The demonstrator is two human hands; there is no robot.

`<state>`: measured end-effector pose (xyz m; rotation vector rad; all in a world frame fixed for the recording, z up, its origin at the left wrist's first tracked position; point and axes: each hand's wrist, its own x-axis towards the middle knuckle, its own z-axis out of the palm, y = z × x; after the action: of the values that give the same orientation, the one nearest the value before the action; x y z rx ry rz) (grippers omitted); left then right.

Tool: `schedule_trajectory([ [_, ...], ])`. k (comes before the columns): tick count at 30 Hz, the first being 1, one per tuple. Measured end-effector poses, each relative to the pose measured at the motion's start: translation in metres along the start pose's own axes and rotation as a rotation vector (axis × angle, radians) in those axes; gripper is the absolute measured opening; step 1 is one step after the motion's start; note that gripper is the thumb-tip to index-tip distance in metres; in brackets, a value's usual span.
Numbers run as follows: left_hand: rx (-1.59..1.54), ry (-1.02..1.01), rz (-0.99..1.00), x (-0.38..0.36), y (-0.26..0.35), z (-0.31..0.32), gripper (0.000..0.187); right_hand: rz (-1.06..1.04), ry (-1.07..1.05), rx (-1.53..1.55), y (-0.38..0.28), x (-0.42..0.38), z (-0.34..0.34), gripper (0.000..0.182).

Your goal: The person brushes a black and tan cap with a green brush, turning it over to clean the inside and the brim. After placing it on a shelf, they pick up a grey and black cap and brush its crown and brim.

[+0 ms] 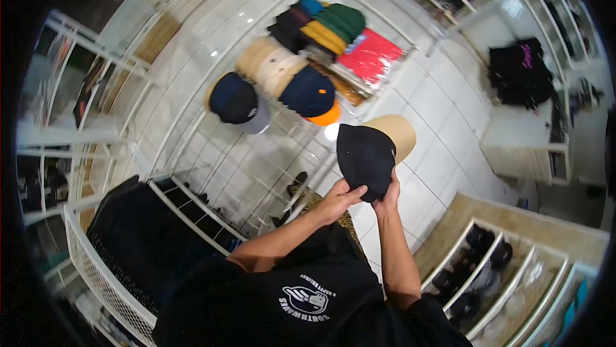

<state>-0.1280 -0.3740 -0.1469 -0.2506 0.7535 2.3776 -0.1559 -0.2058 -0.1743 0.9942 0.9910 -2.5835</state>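
Note:
A cap with a black crown (366, 157) and a tan brim is held up in front of me by both hands. My left hand (340, 200) grips its lower edge, thumb lying over the black cloth. Close beside it, my right hand (387, 194) is closed on the same edge, its fingers partly hidden behind the cap. Beyond the cap, a dark navy cap (307, 92) with an orange brim ends a row of tan caps (269, 64) on the rack. Left of that row sits a black cap (235, 100) with a grey brim.
Green caps (343, 23) and a red plastic-wrapped packet (372, 55) lie at the rack's far end. A white metal rack frame (192, 112) runs along the left. Black garments (523, 74) hang at right. Shelves with dark items (478, 270) stand at lower right.

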Motion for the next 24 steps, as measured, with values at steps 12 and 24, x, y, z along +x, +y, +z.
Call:
schedule_trajectory([
  [12, 0.669, -0.456, -0.282, 0.046, -0.113, 0.19, 0.05, -0.648, 0.176, 0.092, -0.134, -0.261, -0.184, 0.044],
  [24, 0.739, -1.123, -0.667, -0.067, -0.408, 0.382, 0.048, -1.099, 0.926, 0.15, -0.112, -0.534, -0.393, 0.021],
])
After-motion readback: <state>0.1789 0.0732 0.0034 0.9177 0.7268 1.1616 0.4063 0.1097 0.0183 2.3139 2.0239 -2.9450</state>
